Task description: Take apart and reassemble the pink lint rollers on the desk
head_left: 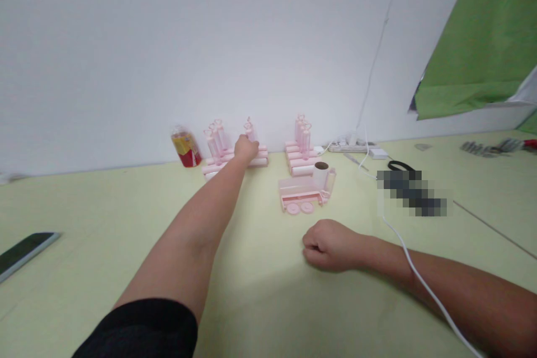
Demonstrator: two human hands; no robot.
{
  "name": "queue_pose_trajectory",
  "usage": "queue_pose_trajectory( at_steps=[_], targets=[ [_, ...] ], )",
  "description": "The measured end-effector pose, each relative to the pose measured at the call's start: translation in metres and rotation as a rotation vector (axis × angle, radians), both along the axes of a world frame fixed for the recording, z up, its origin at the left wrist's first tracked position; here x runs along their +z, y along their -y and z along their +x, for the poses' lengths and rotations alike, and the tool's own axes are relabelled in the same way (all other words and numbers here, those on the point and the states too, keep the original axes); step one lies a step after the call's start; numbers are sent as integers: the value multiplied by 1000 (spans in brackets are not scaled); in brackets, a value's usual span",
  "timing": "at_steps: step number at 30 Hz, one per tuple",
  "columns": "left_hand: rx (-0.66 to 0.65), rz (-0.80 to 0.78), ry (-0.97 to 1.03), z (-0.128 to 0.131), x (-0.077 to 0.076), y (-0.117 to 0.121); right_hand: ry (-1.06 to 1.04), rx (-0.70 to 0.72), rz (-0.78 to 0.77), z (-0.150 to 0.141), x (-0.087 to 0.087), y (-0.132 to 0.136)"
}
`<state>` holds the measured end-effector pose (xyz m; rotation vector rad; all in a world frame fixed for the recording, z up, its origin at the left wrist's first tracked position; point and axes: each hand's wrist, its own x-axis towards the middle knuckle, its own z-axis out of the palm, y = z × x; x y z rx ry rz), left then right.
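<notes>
My left hand [246,149] reaches to the back of the table, its fingers closed around the lower part of a small clear pink tube [249,128] with a ring on top. Similar tubes [214,145] stand to its left, on a row of pink-and-white cylinders [258,162] lying on their sides. My right hand [331,245] rests on the table as a loose fist, with nothing visible in it. Beyond it lies an open pink case [300,189] with two pink discs [300,208] in front. A white roll with a brown core [320,178] and another clear pink tube [330,182] stand at its right.
More pink cylinders [302,163] with tubes lie back right. A yellow-and-red packet [186,148] stands by the wall. A power strip [352,147], a white cable [400,240] and a blurred dark object [413,193] are at right. A phone [25,251] lies far left.
</notes>
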<state>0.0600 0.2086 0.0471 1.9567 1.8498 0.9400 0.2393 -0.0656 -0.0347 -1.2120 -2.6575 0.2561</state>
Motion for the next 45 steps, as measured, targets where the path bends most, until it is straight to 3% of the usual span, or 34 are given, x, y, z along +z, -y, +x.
queue_pose_trajectory(
  at_steps=[5,10,13,15,19,22,28,34,39,42,45],
  targets=[
    [-39,120,-94,1,-1,10,-62,5,3,3,-2,-3],
    [-87,231,-123,-7,26,48,-265,-68,-85,2,-6,-5],
    [-186,266,-2,-14,38,100,-560,-155,-296,-3,-9,-5],
    [-259,183,143,-17,36,145,-791,-194,-456,-9,-10,-3],
    [-355,-31,502,-25,13,229,-1032,-156,-652,-18,-12,3],
    [-400,-114,656,-37,-8,260,-1081,-176,-679,-22,-16,5],
    [-581,-58,458,-63,-35,266,-1180,-116,-688,-28,-17,8],
    [-636,8,651,-67,-32,269,-1234,14,-602,-38,18,13],
    [-369,85,1014,-76,-18,261,-1212,19,-423,-39,51,-5],
    [-247,238,1234,-90,-7,246,-1179,-97,-311,-34,67,-34],
    [-165,345,1293,-104,-3,230,-1026,-202,-155,-32,78,-70]
  ],
)
